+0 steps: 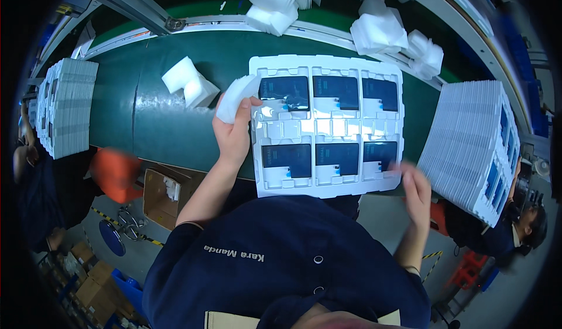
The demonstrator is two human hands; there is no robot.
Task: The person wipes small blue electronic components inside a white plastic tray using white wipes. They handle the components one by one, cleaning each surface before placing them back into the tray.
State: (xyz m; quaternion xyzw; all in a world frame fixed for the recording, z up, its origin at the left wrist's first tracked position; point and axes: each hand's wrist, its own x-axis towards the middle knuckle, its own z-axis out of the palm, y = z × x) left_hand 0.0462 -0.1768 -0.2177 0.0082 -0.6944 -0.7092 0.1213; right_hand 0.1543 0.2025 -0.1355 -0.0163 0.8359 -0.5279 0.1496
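Foam sheets (236, 99), thin and white, held beside filled white plastic tray (281, 129)

A person in a navy shirt (257, 229) works at a long green-topped workbench (155, 118), the left hand (232, 133) closed around the sheaf at the tray's left edge. The grip probably keeps the thin layers together and near the pockets. The right hand (417, 194), blurred, is at the tray's lower right corner; how tightly its fingers close, or whether they touch anything, cannot be told.

The tray lies in front of the chest, apparently so both hands reach every pocket. Its six pockets, in two rows of three, each hold a flat, dark rectangular pack (284, 90) marked with a small patch of blue. Shallow recesses run between the rows.

Folded white foam pieces (200, 90) rest to the left. A left stack of white trays (76, 106) and a right stack of white trays (459, 139) flank the work, presumably for easy reach; dark packs show in the right one. Lower left, a brown cardboard box (153, 203) holds something whitish, too unclear to name.
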